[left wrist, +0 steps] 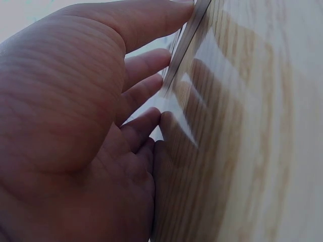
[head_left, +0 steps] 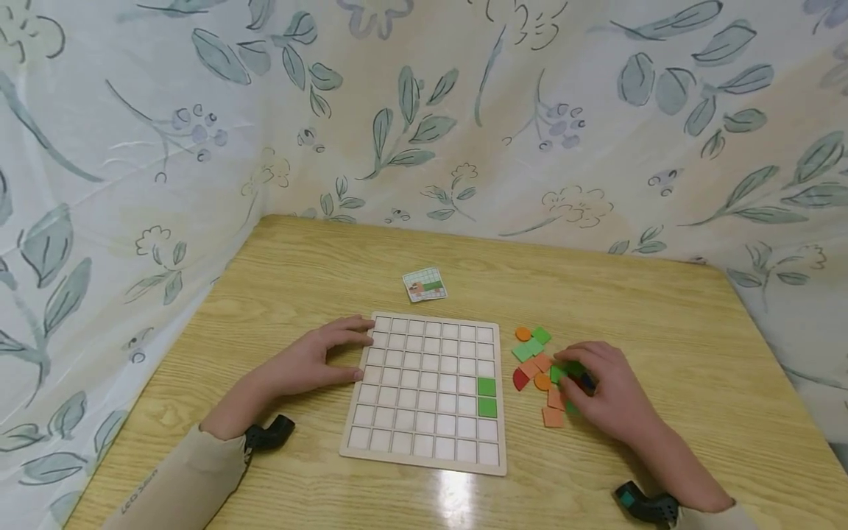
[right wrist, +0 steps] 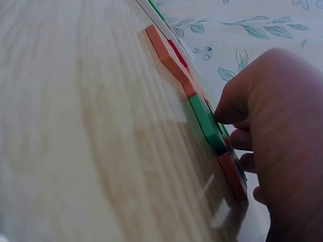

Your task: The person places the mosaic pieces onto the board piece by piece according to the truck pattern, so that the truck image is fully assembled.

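A pale wooden grid board (head_left: 411, 401) lies on the table, with two green square tiles (head_left: 486, 397) set in its rightmost column. My left hand (head_left: 324, 357) rests at the board's left edge, thumb and fingertips spread along the rim. Right of the board is a loose group of flat pieces: orange squares (head_left: 553, 417), orange discs (head_left: 523, 334), a red rounded piece (head_left: 520, 379) and green squares (head_left: 541, 336). Over the right part of this group is my right hand (head_left: 612, 394), thumb and index apart around a green piece (head_left: 556, 374). Its palm hides some pieces, including a dark one.
A small printed card (head_left: 425, 285) with a grid picture lies beyond the board. The wooden table (head_left: 318, 272) ends at a hanging floral cloth (head_left: 424, 110) at the back and left. Dark wrist devices (head_left: 268, 434) are strapped on both arms.
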`<action>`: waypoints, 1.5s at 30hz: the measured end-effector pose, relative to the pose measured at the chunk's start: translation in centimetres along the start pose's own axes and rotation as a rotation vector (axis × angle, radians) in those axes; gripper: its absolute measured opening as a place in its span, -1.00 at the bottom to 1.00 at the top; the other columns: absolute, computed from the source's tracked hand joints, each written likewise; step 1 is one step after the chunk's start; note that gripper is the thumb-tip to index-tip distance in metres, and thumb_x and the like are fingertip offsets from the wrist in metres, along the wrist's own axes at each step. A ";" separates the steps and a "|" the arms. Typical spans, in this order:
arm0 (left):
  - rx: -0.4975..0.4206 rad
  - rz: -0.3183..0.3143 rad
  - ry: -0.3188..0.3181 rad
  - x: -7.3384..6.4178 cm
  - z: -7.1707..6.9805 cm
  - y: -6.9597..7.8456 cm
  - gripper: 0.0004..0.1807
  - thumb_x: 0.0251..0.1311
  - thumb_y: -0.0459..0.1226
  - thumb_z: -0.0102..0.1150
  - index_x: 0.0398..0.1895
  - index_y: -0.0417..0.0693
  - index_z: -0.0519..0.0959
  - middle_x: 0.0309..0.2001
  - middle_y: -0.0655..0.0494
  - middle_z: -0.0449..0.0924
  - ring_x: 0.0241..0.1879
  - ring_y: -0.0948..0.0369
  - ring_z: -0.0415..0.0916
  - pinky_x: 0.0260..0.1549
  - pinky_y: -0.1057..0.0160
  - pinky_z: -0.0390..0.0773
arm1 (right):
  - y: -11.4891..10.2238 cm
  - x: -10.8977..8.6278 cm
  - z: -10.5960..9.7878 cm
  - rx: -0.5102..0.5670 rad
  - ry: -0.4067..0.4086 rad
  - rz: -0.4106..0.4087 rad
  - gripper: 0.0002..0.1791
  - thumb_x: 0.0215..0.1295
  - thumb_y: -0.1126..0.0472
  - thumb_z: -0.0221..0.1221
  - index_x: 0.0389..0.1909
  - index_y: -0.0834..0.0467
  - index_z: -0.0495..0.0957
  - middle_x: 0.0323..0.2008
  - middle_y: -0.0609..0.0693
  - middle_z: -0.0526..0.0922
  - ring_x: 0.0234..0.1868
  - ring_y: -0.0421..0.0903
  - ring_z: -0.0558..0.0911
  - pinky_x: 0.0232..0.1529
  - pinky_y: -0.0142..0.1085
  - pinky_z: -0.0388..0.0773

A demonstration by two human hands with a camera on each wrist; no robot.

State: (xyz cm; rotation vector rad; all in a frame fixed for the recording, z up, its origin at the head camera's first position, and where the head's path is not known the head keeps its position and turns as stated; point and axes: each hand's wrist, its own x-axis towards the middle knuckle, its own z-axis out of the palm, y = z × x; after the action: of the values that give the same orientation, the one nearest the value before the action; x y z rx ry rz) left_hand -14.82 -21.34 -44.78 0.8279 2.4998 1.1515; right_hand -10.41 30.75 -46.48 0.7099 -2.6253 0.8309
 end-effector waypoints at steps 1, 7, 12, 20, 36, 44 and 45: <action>0.001 0.002 -0.001 0.0 0.0 0.0 -0.37 0.35 -0.04 0.56 0.45 0.08 0.64 0.67 0.21 0.28 0.71 0.02 0.04 0.60 -0.22 0.13 | 0.0 0.0 0.0 -0.001 -0.006 0.001 -0.64 0.19 0.42 0.51 0.00 0.09 0.78 -0.02 -0.04 0.76 0.04 0.06 0.63 0.18 0.21 0.38; 0.002 0.026 0.005 0.1 -0.1 0.3 -0.38 0.36 -0.08 0.56 0.44 0.05 0.64 0.66 0.15 0.29 0.71 -0.03 0.03 0.59 -0.28 0.12 | -0.3 -0.1 -0.2 -0.011 0.015 -0.023 -0.67 0.18 0.41 0.53 -0.07 0.04 0.80 -0.07 -0.11 0.76 -0.01 0.03 0.65 0.13 0.12 0.43; 0.016 0.042 0.007 0.3 -0.2 0.6 -0.39 0.36 -0.11 0.56 0.44 0.02 0.64 0.66 0.10 0.30 0.70 -0.08 0.05 0.58 -0.31 0.13 | -0.2 -0.2 -0.4 -0.036 0.026 -0.039 -0.65 0.14 0.39 0.56 -0.07 0.03 0.80 -0.09 -0.12 0.76 -0.03 0.02 0.66 0.10 0.08 0.45; 0.023 0.017 -0.004 0.2 -0.5 0.8 -0.39 0.36 -0.08 0.55 0.44 0.05 0.64 0.67 0.16 0.29 0.72 -0.01 0.02 0.60 -0.25 0.10 | 0.0 0.0 -0.2 -0.050 0.031 -0.039 -0.67 0.10 0.39 0.54 -0.10 0.06 0.82 -0.14 -0.13 0.76 -0.08 0.01 0.67 0.07 0.07 0.46; 0.007 -0.004 -0.006 0.0 0.1 0.2 -0.37 0.36 -0.06 0.55 0.45 0.06 0.63 0.67 0.20 0.27 0.72 0.01 0.01 0.61 -0.23 0.10 | -0.1 0.2 -0.1 -0.069 0.042 -0.010 -0.65 0.12 0.38 0.52 -0.06 0.07 0.82 -0.09 -0.08 0.75 -0.05 -0.01 0.63 -0.01 -0.09 0.47; 0.001 0.001 0.001 0.0 0.1 0.0 -0.37 0.35 -0.05 0.56 0.44 0.07 0.64 0.66 0.20 0.28 0.71 0.01 0.03 0.60 -0.22 0.12 | -0.2 0.4 0.2 -0.045 0.076 0.000 -0.65 0.11 0.39 0.53 -0.06 0.09 0.82 -0.09 -0.07 0.75 -0.05 -0.01 0.64 -0.03 -0.20 0.46; 0.002 0.003 0.000 0.0 0.0 0.1 -0.37 0.35 -0.06 0.56 0.44 0.06 0.64 0.66 0.19 0.28 0.71 0.01 0.04 0.60 -0.22 0.12 | -0.1 0.4 0.3 -0.041 0.081 0.002 -0.65 0.11 0.39 0.53 -0.06 0.10 0.82 -0.09 -0.06 0.74 -0.05 0.00 0.64 -0.02 -0.21 0.46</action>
State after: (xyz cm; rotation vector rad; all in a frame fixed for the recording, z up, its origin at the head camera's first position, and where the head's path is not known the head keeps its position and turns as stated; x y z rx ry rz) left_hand -14.75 -21.31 -44.76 0.8331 2.5014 1.1501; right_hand -10.70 30.35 -46.46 0.6495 -2.5630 0.7877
